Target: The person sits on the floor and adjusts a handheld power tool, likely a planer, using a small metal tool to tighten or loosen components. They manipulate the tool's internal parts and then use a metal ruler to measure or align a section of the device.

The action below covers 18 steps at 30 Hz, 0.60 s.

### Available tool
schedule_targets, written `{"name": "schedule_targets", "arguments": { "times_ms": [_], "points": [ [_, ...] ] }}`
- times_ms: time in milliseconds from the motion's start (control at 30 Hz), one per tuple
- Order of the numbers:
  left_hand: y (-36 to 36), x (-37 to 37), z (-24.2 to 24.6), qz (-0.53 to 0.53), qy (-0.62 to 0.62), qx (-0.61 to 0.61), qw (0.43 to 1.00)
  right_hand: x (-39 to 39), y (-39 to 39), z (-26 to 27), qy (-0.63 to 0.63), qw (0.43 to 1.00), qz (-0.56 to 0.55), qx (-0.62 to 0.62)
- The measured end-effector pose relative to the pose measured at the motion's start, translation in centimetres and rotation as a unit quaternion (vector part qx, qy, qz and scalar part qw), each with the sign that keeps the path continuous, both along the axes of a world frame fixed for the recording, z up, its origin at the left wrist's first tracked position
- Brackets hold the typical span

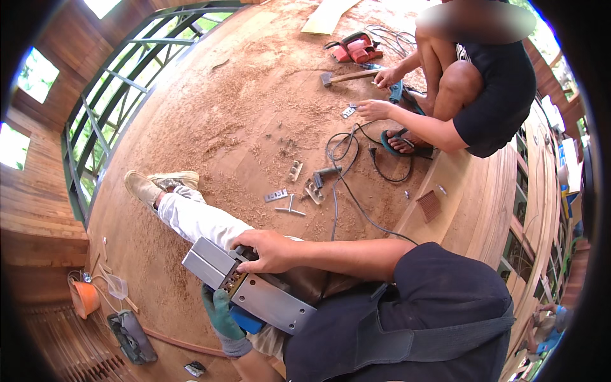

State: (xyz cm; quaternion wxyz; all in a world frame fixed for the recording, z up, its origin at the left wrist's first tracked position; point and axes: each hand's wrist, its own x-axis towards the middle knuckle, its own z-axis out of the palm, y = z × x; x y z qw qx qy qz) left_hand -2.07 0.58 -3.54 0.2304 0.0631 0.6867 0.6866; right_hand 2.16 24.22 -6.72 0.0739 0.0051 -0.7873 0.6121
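An electric hand planer point(277, 301) with a blue body lies upside down across my lap, its grey metal sole plates facing up. My left hand point(224, 317), in a green-and-grey work glove, holds it from the lower side, near the cutter opening point(232, 281). My bare right hand point(269, 250) grips the opposite side, with the thumb at the cutter opening. The fingers beneath the planer are partly hidden. On the floor beyond my leg lie a T-handle wrench point(290, 210), a slotted metal plate point(276, 195) and two small metal holders point(295, 170).
A co-worker point(496, 95) squats at upper right, hands near a wooden-handled hammer point(327, 79) and a slotted metal piece point(349, 111). A red planer point(355, 47) sits behind. Cables point(351, 176) loop across shavings-covered boards point(215, 114). An orange container point(85, 298) stands lower left.
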Motion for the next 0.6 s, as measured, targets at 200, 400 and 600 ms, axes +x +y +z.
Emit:
{"name": "schedule_targets", "arguments": {
  "times_ms": [200, 400, 600],
  "points": [
    [-0.4, -1.9, -1.1, 0.032, -0.138, 0.159, 0.977, -0.2, 0.2, -0.6, 0.011, 1.0, 0.001, -0.021],
    [-0.5, -1.8, -2.8, 0.077, -0.112, 0.081, 0.987, 0.0, 0.9, -0.3, -0.016, 1.0, 0.004, -0.027],
    [-0.8, -1.5, -3.6, 0.053, -0.056, 0.08, 0.994, -0.1, 0.4, -0.7, -0.015, 1.0, -0.019, -0.009]
  ]
}}
